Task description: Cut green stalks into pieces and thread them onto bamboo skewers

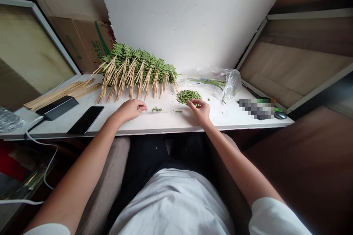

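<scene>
My left hand point(132, 109) is pinched on the end of a thin wooden skewer, which points right above the white table. A few short green pieces point(157, 109) sit across that skewer. At the front edge of a small pile of cut green stalk pieces point(189, 96) is my right hand point(200, 109), fingertips pressed together; what they hold is too small to tell. One loose green piece point(178, 111) lies between the hands. Behind them a large stack of filled green skewers point(140, 64) has its bare stick ends facing me.
Bare wooden sticks point(63, 93), a black box with a cable point(57, 108) and a phone point(86, 120) lie at the left. A plastic bag point(231, 82) with long green stalks is behind right. A white board point(187, 18) stands at the back.
</scene>
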A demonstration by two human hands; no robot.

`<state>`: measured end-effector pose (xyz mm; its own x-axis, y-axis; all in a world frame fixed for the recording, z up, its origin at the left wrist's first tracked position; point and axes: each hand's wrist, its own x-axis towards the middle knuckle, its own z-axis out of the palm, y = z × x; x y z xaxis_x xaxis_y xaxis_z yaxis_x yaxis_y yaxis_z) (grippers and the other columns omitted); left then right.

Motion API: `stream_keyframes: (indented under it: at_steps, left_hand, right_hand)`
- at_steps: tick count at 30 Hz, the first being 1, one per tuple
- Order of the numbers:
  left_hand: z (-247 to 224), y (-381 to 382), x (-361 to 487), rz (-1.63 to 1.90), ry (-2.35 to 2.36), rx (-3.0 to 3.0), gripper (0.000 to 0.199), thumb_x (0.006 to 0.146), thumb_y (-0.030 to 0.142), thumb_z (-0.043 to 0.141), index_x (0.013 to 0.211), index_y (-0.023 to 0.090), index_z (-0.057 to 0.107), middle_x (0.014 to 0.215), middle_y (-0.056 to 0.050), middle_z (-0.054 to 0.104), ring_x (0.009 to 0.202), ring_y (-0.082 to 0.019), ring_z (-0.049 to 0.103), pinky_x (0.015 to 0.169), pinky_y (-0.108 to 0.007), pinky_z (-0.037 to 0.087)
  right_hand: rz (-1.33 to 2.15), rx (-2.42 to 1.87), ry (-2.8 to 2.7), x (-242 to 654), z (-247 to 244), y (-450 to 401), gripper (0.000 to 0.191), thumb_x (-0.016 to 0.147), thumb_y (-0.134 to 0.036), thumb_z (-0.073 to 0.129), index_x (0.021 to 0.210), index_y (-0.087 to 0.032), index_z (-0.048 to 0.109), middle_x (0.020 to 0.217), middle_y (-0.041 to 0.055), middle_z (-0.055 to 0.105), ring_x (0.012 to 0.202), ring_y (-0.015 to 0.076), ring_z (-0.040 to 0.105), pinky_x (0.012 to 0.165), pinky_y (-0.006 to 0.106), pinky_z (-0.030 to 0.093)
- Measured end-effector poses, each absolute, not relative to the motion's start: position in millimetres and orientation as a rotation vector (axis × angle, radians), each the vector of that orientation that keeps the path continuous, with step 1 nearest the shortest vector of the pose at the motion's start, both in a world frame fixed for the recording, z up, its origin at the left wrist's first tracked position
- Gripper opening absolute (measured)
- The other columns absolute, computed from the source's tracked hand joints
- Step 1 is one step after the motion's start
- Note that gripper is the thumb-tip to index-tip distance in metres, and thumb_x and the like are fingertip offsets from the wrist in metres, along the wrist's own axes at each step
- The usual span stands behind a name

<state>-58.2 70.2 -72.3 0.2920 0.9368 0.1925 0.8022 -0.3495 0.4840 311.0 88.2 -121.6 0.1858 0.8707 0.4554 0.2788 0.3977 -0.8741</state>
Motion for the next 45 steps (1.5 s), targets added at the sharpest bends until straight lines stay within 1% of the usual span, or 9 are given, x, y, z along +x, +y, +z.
stream_keyframes:
  at_steps: [6, 13, 20, 23, 27, 31, 35, 41, 45]
  left_hand:
    - [-68.4, 92.8, -50.0, 0.574, 1.559, 2.335, 0.020, 0.089, 0.025, 0.063, 0.088, 0.022, 0.083, 0.085, -0.007, 0.081, 0.080, -0.025, 0.073, 0.077, -0.033, 0.053]
    - [-86.2, 117.0, -29.9, 1.067, 1.625, 2.483, 0.027, 0.097, 0.027, 0.056, 0.094, 0.019, 0.081, 0.097, -0.011, 0.080, 0.088, -0.028, 0.071, 0.082, -0.036, 0.053]
    - [-86.2, 100.4, -46.9, 1.137, 1.676, 2.420, 0.025, 0.098, 0.027, 0.056, 0.095, 0.021, 0.079, 0.094, -0.009, 0.079, 0.087, -0.027, 0.069, 0.082, -0.036, 0.052]
    - [-89.1, 82.9, -49.6, 1.152, 1.687, 2.378, 0.023, 0.098, 0.030, 0.058, 0.095, 0.021, 0.079, 0.092, -0.008, 0.078, 0.086, -0.027, 0.070, 0.082, -0.035, 0.052]
    - [-99.2, 58.6, -40.3, 1.185, 1.710, 2.300, 0.023, 0.100, 0.033, 0.059, 0.097, 0.021, 0.078, 0.095, -0.008, 0.080, 0.084, -0.025, 0.071, 0.081, -0.034, 0.052]
    - [-113.5, 43.5, -23.9, 1.240, 1.672, 2.264, 0.023, 0.102, 0.034, 0.059, 0.099, 0.020, 0.078, 0.099, -0.008, 0.080, 0.086, -0.024, 0.072, 0.082, -0.034, 0.054]
    - [-126.9, 39.6, -10.0, 1.322, 1.582, 2.268, 0.023, 0.104, 0.035, 0.058, 0.101, 0.020, 0.076, 0.098, -0.009, 0.079, 0.086, -0.023, 0.073, 0.082, -0.034, 0.056]
    - [-134.6, 45.1, -6.0, 1.343, 1.465, 2.289, 0.022, 0.105, 0.035, 0.059, 0.103, 0.021, 0.076, 0.101, -0.009, 0.079, 0.084, -0.021, 0.072, 0.079, -0.032, 0.057]
    - [-134.3, 46.7, -6.0, 1.389, 1.435, 2.248, 0.023, 0.105, 0.037, 0.061, 0.102, 0.020, 0.076, 0.100, -0.009, 0.079, 0.084, -0.021, 0.073, 0.078, -0.031, 0.058]
  right_hand:
    - [0.602, -1.122, -1.357, 310.8, -121.2, 87.9, 0.040, 0.082, -0.059, 0.081, 0.087, -0.020, 0.080, 0.094, 0.0108, 0.080, 0.088, 0.0257, 0.071, 0.078, 0.037, 0.055]
    - [0.604, -1.130, -1.340, 310.6, -116.8, 84.5, 0.037, 0.082, -0.056, 0.081, 0.087, -0.020, 0.080, 0.094, 0.0106, 0.080, 0.086, 0.0252, 0.070, 0.077, 0.038, 0.055]
    - [0.656, -1.069, -1.273, 309.9, -118.0, 86.2, 0.034, 0.084, -0.055, 0.077, 0.089, -0.021, 0.072, 0.094, 0.0090, 0.078, 0.086, 0.0232, 0.070, 0.076, 0.035, 0.056]
    - [0.759, -0.991, -1.205, 309.8, -120.2, 88.1, 0.037, 0.082, -0.056, 0.080, 0.091, -0.022, 0.068, 0.095, 0.0097, 0.080, 0.091, 0.0249, 0.074, 0.071, 0.033, 0.056]
    - [0.831, -1.004, -1.200, 309.1, -120.7, 87.6, 0.047, 0.077, -0.061, 0.084, 0.097, -0.020, 0.075, 0.093, 0.0113, 0.080, 0.084, 0.0243, 0.073, 0.062, 0.032, 0.053]
    - [0.932, -1.017, -1.175, 304.5, -120.3, 86.8, 0.054, 0.075, -0.067, 0.084, 0.103, -0.020, 0.080, 0.096, 0.0086, 0.079, 0.081, 0.0201, 0.069, 0.065, 0.031, 0.053]
    - [1.030, -0.980, -1.142, 297.4, -122.5, 87.7, 0.053, 0.073, -0.071, 0.083, 0.095, -0.023, 0.080, 0.088, 0.0035, 0.074, 0.084, 0.0183, 0.068, 0.068, 0.028, 0.052]
    - [1.165, -0.924, -1.080, 289.5, -122.5, 82.7, 0.057, 0.063, -0.070, 0.091, 0.097, -0.025, 0.080, 0.087, 0.0022, 0.075, 0.084, 0.0180, 0.068, 0.082, 0.033, 0.057]
    - [1.272, -0.841, -1.032, 287.4, -117.0, 76.4, 0.049, 0.063, -0.062, 0.096, 0.092, -0.025, 0.081, 0.092, 0.0034, 0.077, 0.087, 0.0181, 0.070, 0.091, 0.034, 0.060]
